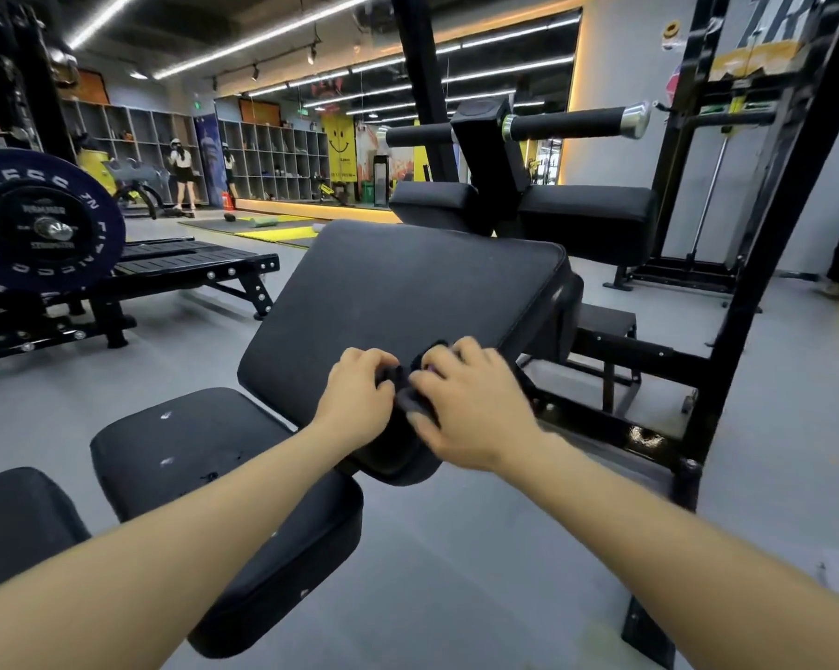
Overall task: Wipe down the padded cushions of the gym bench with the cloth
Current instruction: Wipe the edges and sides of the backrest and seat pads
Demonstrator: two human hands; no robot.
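A dark cloth (408, 396) lay bunched on the near end of the bench's black back cushion (408, 292), both hands curled onto it, left hand (354, 396) and right hand (470, 408) pinching its folds, the scuffed seat cushion (214, 476) just below them.

Both forearms bare, no sleeves visible; hands (354, 394) ungloved, no rings/watch seen.

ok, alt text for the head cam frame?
Both hands, left hand and right hand, bunch a dark cloth on the lower end of a black back pad on a gym bench, with a scuffed seat pad nearer the camera.
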